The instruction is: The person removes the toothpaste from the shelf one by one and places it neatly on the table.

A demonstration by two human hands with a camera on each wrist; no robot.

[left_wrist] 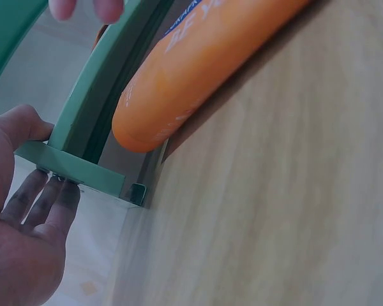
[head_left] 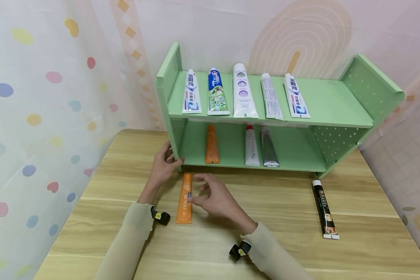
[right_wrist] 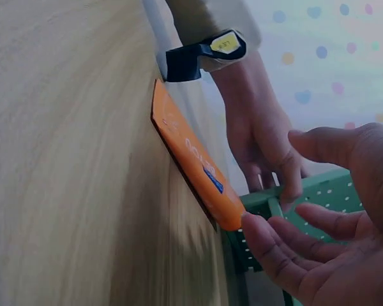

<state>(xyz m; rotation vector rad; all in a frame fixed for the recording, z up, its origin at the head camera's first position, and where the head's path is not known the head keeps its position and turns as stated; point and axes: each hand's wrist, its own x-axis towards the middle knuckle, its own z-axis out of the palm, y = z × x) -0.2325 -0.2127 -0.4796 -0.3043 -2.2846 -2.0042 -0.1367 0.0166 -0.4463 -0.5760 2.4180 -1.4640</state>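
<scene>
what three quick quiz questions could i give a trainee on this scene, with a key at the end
1. How many tubes lie on the upper shelf of the green rack?

2. True or false: the right hand is nearer to the orange tube on the wooden table than to the black tube.

3. What does the left hand grip?
a) the black tube
b) the rack's left side panel
c) a white tube on the upper shelf

Key: 1. Five. 2. True. 3. b.
</scene>
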